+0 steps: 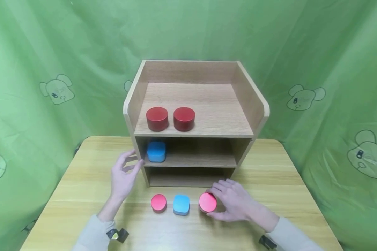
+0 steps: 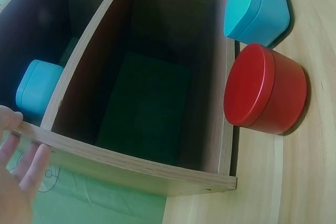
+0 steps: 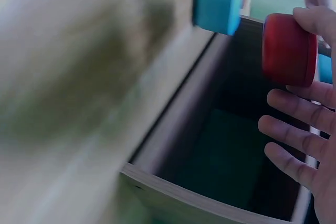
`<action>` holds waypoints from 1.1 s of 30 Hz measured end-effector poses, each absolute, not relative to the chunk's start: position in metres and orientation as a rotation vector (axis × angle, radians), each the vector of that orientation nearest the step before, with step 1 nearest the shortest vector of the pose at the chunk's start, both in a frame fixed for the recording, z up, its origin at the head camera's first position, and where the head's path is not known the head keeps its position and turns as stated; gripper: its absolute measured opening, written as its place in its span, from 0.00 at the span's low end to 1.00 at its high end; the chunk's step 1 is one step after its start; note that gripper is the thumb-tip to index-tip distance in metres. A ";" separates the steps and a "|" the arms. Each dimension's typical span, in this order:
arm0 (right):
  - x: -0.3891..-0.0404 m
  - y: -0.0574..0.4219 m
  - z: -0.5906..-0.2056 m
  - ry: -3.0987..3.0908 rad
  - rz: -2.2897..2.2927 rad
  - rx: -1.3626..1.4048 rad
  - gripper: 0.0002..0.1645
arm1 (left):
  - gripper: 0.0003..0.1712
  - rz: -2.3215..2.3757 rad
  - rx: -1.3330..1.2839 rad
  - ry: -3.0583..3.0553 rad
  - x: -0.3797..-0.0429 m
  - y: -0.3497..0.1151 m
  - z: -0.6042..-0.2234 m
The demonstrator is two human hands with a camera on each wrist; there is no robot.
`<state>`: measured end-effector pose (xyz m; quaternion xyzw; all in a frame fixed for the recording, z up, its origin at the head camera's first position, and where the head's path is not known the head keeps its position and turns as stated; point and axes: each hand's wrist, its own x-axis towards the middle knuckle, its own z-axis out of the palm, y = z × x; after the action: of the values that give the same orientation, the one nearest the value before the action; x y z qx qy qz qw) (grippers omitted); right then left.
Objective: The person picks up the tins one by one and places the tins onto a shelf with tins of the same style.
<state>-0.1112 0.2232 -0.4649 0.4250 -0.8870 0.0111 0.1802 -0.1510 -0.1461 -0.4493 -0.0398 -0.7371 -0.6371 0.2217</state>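
My right hand (image 1: 234, 202) pinches a round red tin (image 3: 287, 51) between thumb and index finger, the other fingers spread behind it. The tin is in front of the shelf's lower right corner and looks held up off the table. At the left side of the wooden shelf (image 1: 191, 133), my left hand (image 1: 123, 176) touches the side panel, its thumb at the front edge and its fingers along the outer face. On the table stand a second round red tin (image 1: 158, 203) and a blue square tin (image 1: 181, 204), side by side before the shelf.
Two larger round red tins, a left one (image 1: 157, 119) and a right one (image 1: 184, 119), stand on the shelf's top. Another blue square tin (image 1: 156, 152) sits at the left of the middle compartment. A green curtain (image 1: 188, 31) hangs behind the wooden table (image 1: 270, 164).
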 end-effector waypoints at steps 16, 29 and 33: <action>-0.121 0.218 -0.391 -2.228 0.029 1.292 0.40 | 0.25 -1.751 -0.109 -2.060 -0.152 -0.147 -0.451; -0.129 0.207 -0.319 -2.058 0.138 1.272 0.38 | 0.24 -1.756 -0.117 -2.048 -0.152 -0.147 -0.452; -0.132 0.205 -0.303 -1.997 0.152 1.241 0.37 | 0.24 -1.748 -0.122 -2.043 -0.152 -0.148 -0.452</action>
<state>-0.1321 0.2050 -0.3028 0.4867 -0.7830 0.0595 0.3828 -0.1522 -0.1477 -0.4524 -0.0441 -0.7399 -0.6332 0.2230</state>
